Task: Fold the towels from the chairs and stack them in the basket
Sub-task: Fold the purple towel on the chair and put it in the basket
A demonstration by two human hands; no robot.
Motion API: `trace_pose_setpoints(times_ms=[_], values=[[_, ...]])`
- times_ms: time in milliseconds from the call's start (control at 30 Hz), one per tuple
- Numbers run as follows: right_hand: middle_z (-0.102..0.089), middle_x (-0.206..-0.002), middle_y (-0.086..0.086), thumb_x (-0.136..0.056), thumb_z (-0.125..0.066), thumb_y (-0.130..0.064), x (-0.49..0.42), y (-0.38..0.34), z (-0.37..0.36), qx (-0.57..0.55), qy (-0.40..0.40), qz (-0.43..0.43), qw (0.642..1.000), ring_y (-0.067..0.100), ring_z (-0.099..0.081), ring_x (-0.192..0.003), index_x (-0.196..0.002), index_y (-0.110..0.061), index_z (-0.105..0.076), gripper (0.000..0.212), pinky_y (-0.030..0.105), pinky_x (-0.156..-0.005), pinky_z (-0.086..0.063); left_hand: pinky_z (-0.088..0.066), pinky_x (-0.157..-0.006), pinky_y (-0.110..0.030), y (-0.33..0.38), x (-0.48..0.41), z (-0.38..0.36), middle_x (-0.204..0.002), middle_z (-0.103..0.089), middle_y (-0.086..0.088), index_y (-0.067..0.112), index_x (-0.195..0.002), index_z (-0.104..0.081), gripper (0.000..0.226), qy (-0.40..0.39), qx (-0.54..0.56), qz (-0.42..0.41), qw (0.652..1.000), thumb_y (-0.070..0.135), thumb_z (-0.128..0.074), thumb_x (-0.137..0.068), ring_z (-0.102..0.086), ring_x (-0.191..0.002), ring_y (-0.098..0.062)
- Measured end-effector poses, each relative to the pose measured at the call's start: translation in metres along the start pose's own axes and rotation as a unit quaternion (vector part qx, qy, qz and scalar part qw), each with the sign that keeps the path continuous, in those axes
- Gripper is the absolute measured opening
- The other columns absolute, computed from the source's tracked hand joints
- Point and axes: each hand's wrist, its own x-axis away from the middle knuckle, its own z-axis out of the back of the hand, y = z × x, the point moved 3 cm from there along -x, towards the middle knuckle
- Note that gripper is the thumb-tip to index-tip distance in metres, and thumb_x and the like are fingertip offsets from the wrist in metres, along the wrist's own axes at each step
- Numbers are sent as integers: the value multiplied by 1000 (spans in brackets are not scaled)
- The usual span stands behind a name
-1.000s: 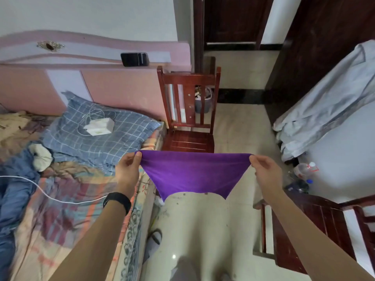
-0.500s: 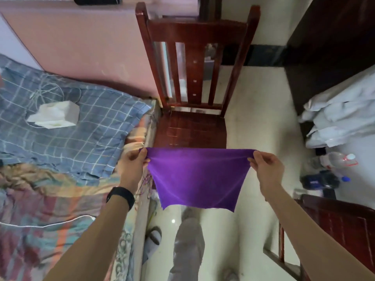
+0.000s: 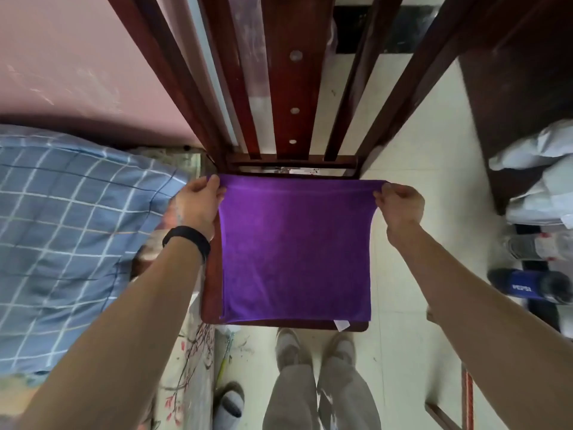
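Note:
A purple towel point(image 3: 294, 249) lies spread flat over the seat of a dark red wooden chair point(image 3: 210, 293), doubled over with a white tag at its near right corner. My left hand point(image 3: 198, 206) pinches the towel's far left corner. At the far right corner, my right hand point(image 3: 400, 206) pinches the cloth the same way. Both far corners sit close to the chair's slatted back point(image 3: 285, 88). No basket is in view.
A bed with a blue checked pillow point(image 3: 68, 231) presses against the chair's left side, below a pink headboard point(image 3: 77, 69). Grey-white bedding point(image 3: 539, 181) and a Pepsi bottle point(image 3: 524, 287) lie to the right. My legs and shoes point(image 3: 313, 349) stand at the chair's front. A slipper point(image 3: 229, 405) lies on the floor.
I have stepped up to the chair and lowered the towel, which hung in the air between my hands, flat onto the seat. Both hands still hold its far corners.

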Motion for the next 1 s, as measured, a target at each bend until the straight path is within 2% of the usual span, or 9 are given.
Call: trace_pose_setpoints(times_ms=[33,100,167,300,433,533,700,867,1000], values=[[-74,-109,0,-94,-65,-19,-6,1,-7,14,-27,-4,1000,17,-70,-103,-112,-19,-69,19,34,-98,-55,-57,-81,-30,-1,-6,-5,-92,-70,-14,5,-118,-59,27,-22,-16,6,1000,16,-65,-94,-64,-77,-14],[-52,-149,-1,-96,-65,-20,-6,7,-15,55,-99,-8,994,14,-55,-128,-147,-19,-49,54,22,-99,-45,-52,-73,-29,-12,-10,-11,-92,-68,-8,10,-120,-57,26,-72,-80,22,994,15,-62,-95,-57,-73,-12],[-38,-158,-5,-97,-63,-23,8,21,-10,143,-130,-1,981,10,-47,-131,-156,-22,-33,66,19,-94,-38,-46,-69,-30,-35,-1,-9,-92,-64,-1,21,-106,-59,13,-84,-162,29,983,12,-59,-96,-58,-77,-15],[-59,-139,5,-93,-68,-35,57,86,30,299,-75,-28,951,25,-59,-121,-140,-13,-50,55,21,-88,-35,-43,-101,-36,-105,48,24,-127,-60,-18,11,-131,-56,46,-23,-383,26,923,15,-68,-87,-58,-117,-34],[-61,-130,7,-91,-69,-42,103,151,62,356,-87,-63,928,29,-59,-116,-131,-12,-53,52,34,-92,-43,-33,-107,-46,-155,103,50,-135,-45,-29,4,-135,-46,53,32,-428,47,902,9,-59,-85,-42,-125,-46],[-68,-117,2,-94,-64,-35,120,178,78,376,-81,-51,922,28,-62,-110,-120,-17,-60,32,34,-86,-43,-28,-107,-49,-177,119,66,-137,-43,-31,-1,-133,-44,47,67,-453,57,887,13,-57,-90,-36,-129,-46],[-71,-101,1,-95,-62,-37,116,194,88,388,-65,-15,919,27,-64,-99,-93,-22,-59,15,34,-79,-44,-40,-99,-45,-186,118,83,-129,-54,-27,3,-123,-55,36,72,-452,91,885,23,-61,-93,-50,-121,-44],[-70,-102,5,-98,-57,-29,117,196,87,356,-75,-19,931,24,-59,-91,-100,-12,-58,17,31,-78,-40,-44,-94,-38,-186,120,90,-120,-67,-20,6,-120,-63,35,68,-426,95,897,30,-61,-95,-59,-116,-40],[-73,-88,8,-95,-55,-20,125,184,86,257,-72,-62,962,24,-65,-81,-102,-9,-54,13,31,-66,-46,-56,-90,-45,-194,117,105,-94,-76,-15,13,-101,-75,36,70,-342,130,928,40,-72,-78,-70,-96,-37]])
